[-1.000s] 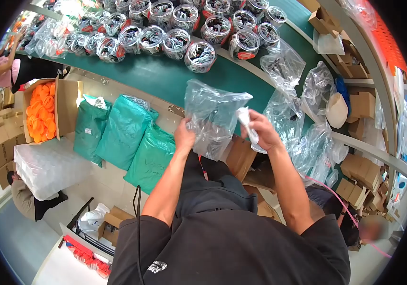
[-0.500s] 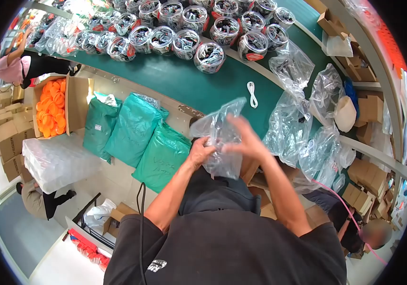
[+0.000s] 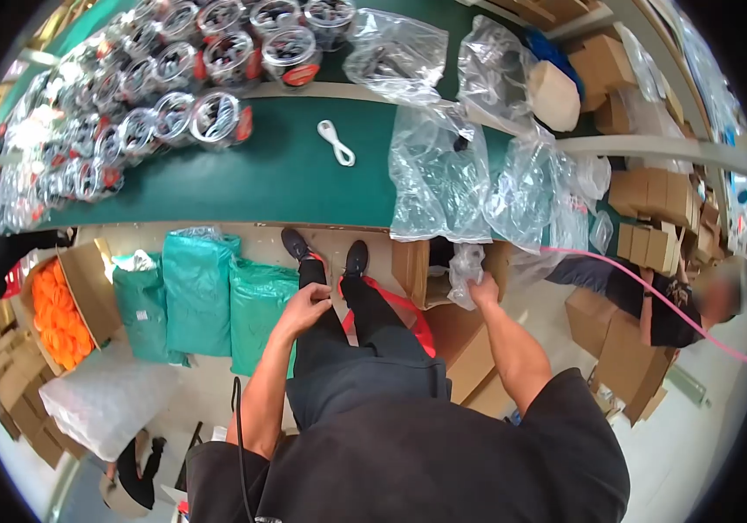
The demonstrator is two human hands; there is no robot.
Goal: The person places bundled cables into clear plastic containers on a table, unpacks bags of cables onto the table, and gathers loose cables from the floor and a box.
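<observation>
Crumpled clear plastic bag (image 3: 466, 272) is gripped by my right hand (image 3: 483, 292), over the mouth of an open cardboard box (image 3: 410, 272) below the table edge. My left hand (image 3: 308, 307) is in front of my legs, its fingers curled loosely; whether anything small is between them cannot be made out. On the green table (image 3: 304, 187) lies a white coiled cable (image 3: 336, 144). Large clear plastic bags (image 3: 439, 174) are spread at the table's front edge, to the right of the cable.
Clear jars (image 3: 216, 120) with red labels crowd the table's left side. Green packages (image 3: 203, 296) and a box of orange items (image 3: 60, 314) are on the floor at left. A pink cord (image 3: 643, 283) crosses the right, near another person (image 3: 669, 301).
The view has swung to the right. The white cable left my right hand for the table. The clear bag, held between both hands before, is now bunched in my right hand and lower, by the box.
</observation>
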